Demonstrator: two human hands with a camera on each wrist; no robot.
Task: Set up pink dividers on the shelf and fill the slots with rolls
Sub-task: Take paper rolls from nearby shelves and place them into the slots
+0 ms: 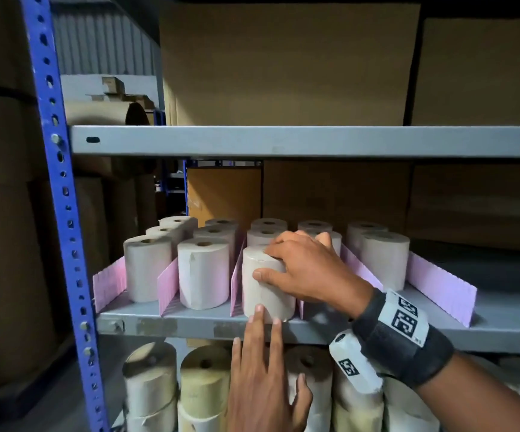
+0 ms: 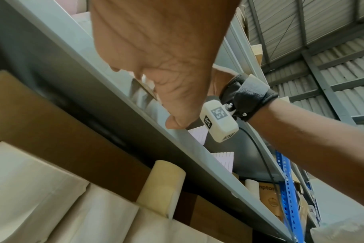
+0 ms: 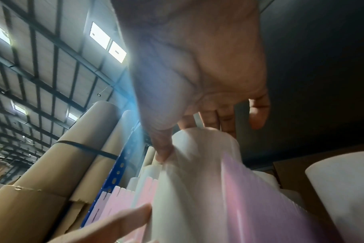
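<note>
Several pink dividers (image 1: 168, 285) stand across the grey shelf (image 1: 190, 322) and form slots holding upright pale rolls. At the front of the third slot stands one roll (image 1: 265, 294). My right hand (image 1: 279, 261) grips it, fingers over its top and thumb on its side. My left hand (image 1: 260, 353) reaches up from below, and its straight fingertips (image 1: 258, 311) touch the roll's base at the shelf edge. In the right wrist view the same roll (image 3: 197, 172) sits beside a pink divider (image 3: 237, 189). The slot to the right is partly hidden by my right hand.
A blue perforated upright (image 1: 62, 182) bounds the shelf on the left. The upper shelf (image 1: 283, 141) carries cardboard boxes (image 1: 283, 63). More rolls (image 1: 202, 385) crowd the shelf below. Bare shelf surface (image 1: 508, 294) lies right of the last divider (image 1: 439, 288).
</note>
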